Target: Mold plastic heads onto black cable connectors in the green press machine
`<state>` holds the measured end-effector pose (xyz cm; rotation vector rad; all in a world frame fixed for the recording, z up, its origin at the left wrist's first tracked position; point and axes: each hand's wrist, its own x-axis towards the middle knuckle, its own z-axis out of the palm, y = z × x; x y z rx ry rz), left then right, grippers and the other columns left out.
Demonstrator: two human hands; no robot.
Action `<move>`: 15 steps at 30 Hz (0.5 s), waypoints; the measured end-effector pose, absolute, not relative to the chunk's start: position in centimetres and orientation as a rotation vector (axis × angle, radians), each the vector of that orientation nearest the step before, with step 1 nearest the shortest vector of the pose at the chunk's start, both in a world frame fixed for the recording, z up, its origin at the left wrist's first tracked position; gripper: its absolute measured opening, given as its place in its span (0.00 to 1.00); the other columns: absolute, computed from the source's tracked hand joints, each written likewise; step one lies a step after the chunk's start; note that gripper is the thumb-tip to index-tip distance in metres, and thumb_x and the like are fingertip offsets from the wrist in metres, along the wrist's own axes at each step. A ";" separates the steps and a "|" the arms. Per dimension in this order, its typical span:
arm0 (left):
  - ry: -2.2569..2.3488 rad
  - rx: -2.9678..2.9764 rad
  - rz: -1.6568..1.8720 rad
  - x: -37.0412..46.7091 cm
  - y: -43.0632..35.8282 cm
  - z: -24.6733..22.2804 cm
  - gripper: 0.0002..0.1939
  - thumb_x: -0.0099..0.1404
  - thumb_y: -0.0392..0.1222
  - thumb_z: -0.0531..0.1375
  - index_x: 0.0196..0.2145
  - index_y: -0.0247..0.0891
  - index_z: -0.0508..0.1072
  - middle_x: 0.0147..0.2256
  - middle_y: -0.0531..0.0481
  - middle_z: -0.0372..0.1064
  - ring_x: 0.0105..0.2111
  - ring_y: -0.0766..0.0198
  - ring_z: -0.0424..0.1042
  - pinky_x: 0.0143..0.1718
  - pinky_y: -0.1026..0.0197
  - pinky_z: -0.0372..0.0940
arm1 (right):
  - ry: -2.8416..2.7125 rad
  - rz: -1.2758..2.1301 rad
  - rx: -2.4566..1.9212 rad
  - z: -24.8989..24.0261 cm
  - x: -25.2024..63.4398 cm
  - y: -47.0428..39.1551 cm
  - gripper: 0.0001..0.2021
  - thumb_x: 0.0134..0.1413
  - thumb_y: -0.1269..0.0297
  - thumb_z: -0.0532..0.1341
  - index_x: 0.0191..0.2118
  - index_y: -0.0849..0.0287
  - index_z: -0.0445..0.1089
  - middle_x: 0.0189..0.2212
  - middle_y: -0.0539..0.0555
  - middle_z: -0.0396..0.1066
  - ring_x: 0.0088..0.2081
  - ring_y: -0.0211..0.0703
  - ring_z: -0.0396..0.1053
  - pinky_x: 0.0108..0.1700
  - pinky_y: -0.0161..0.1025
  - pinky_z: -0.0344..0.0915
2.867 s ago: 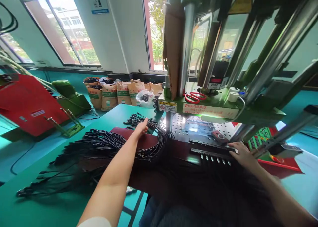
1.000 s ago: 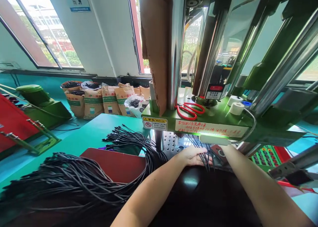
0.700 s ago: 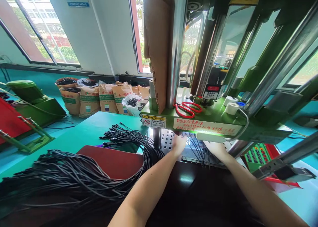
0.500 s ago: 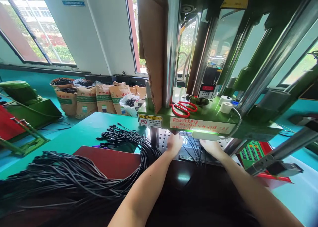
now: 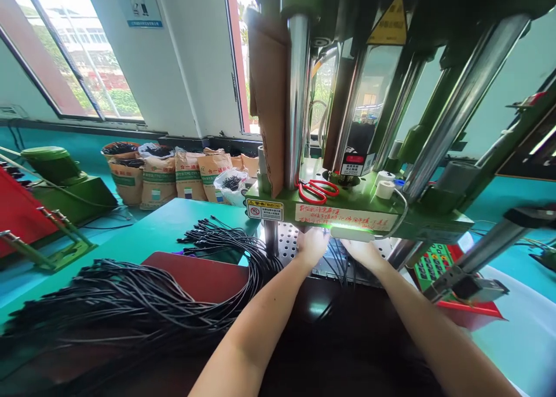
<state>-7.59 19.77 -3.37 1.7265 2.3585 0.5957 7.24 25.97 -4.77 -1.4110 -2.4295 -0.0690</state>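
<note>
Green worktop (image 5: 143, 235) — press (image 5: 347, 208) bears a yellow warning label (image 5: 264, 210). Both hands, left (image 5: 311, 245) and right (image 5: 364, 252), reach beneath it among cables (image 5: 339, 261) — grip hidden, cannot tell.

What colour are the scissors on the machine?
The scissors have red handles, lying on the green machine ledge; the head view shows them best.

red scissors (image 5: 316, 189) on green platen | tape rolls (image 5: 384, 185) beside | sacks (image 5: 174, 175) under window

A factory workshop for cable production.
A green press machine (image 5: 347, 208) with steel columns and a warning sticker (image 5: 264, 210) stood on the bench, many black cables (image 5: 143, 298) lay beside it, and paper sacks (image 5: 174, 174) waited under large windows (image 5: 82, 55).
</note>
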 end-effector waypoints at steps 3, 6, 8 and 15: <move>2.347 1.798 0.577 -7.0 19.7 -3.4 0.15 0.60 0.42 0.53 0.41 0.34 0.71 0.37 0.39 0.72 0.39 0.53 0.71 0.39 0.56 0.64 | -2.488 -0.101 -1.399 -4.3 6.4 25.0 0.14 0.49 0.70 0.55 0.43 0.60 0.71 0.39 0.58 0.73 0.42 0.49 0.68 0.43 0.39 0.63; 2.353 1.817 0.554 -7.2 20.0 -4.0 0.14 0.58 0.33 0.51 0.39 0.31 0.72 0.35 0.38 0.72 0.38 0.54 0.72 0.38 0.57 0.65 | -2.502 -0.124 -1.436 -4.5 5.7 24.7 0.12 0.50 0.73 0.54 0.40 0.62 0.71 0.38 0.61 0.73 0.41 0.49 0.68 0.41 0.39 0.63; 2.366 1.824 0.560 -7.5 20.1 -4.4 0.15 0.57 0.30 0.51 0.41 0.31 0.70 0.35 0.38 0.72 0.38 0.53 0.72 0.38 0.57 0.65 | -2.492 -0.135 -1.463 -4.8 5.3 24.7 0.11 0.51 0.74 0.53 0.37 0.63 0.71 0.37 0.62 0.72 0.41 0.49 0.69 0.41 0.40 0.63; 2.361 1.846 0.583 -7.5 20.4 -4.3 0.16 0.56 0.29 0.51 0.42 0.30 0.70 0.34 0.37 0.71 0.38 0.52 0.71 0.37 0.54 0.65 | -2.462 -0.144 -1.420 -5.3 5.0 25.2 0.07 0.55 0.73 0.54 0.38 0.65 0.69 0.38 0.58 0.70 0.40 0.43 0.68 0.43 0.44 0.63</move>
